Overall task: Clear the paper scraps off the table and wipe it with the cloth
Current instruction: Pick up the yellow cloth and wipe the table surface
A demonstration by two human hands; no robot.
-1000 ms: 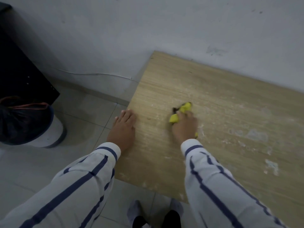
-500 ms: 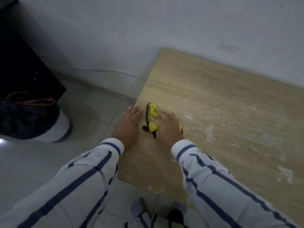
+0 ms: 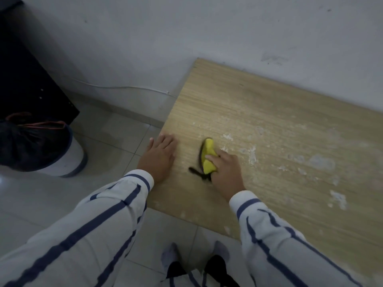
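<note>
View from above, looking down at a person's two hands on the left end of a light wood-grain table that stands against a pale wall.

The right hand grips a yellow cloth with dark edging. Its fingers are curled over the top of the cloth and press it down onto the tabletop, a little in from the table's left edge. A dark strip of the cloth trails out to the left, below the hand. How the thumb lies cannot be told.

The left hand holds nothing. It lies flat, palm down, at the table's left edge, with the fingers straight and close together and the fingertips pointing away from the person. It is near the cloth but apart from it.

Whitish flecks and smears are scattered on the tabletop to the right of the cloth, with more farther right.

Both arms wear white sleeves with dark blue stripes. Below, two feet in grey socks stand on a grey tiled floor.

At the left stands a white bin lined with a black bag, in front of a black cabinet. A thin white cable runs along the foot of the wall.
</note>
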